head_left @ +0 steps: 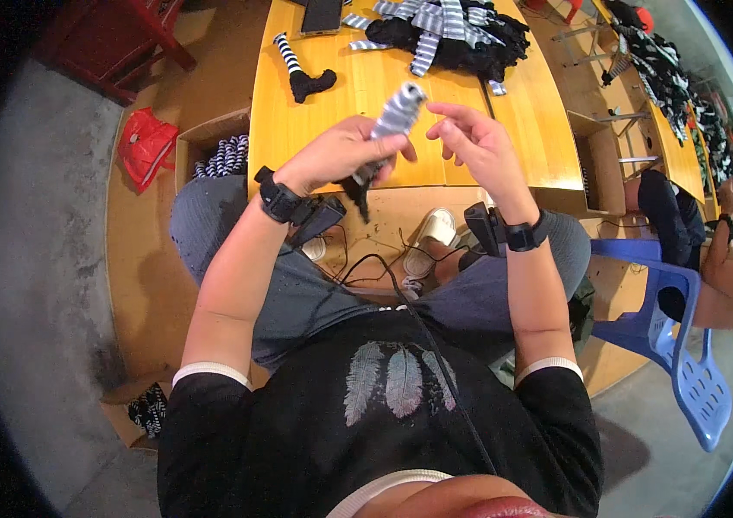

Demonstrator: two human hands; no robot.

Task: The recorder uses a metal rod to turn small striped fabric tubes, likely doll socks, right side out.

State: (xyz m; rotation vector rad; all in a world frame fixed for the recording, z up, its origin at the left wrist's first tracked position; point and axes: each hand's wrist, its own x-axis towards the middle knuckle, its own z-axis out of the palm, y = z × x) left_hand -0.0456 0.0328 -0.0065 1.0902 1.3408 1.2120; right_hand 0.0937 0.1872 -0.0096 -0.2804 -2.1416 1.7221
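Item: striped sock [398,112], gripped in your left hand [341,155]; right hand [474,138] open beside it, above the surface [332,95]. Next: pinch the cuff.

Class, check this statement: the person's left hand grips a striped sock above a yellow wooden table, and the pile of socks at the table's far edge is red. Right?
Not quite. The head view shows the pile of socks is black with grey-and-white stripes, not red. The rest stands: the left hand grips the striped sock above the yellow table.
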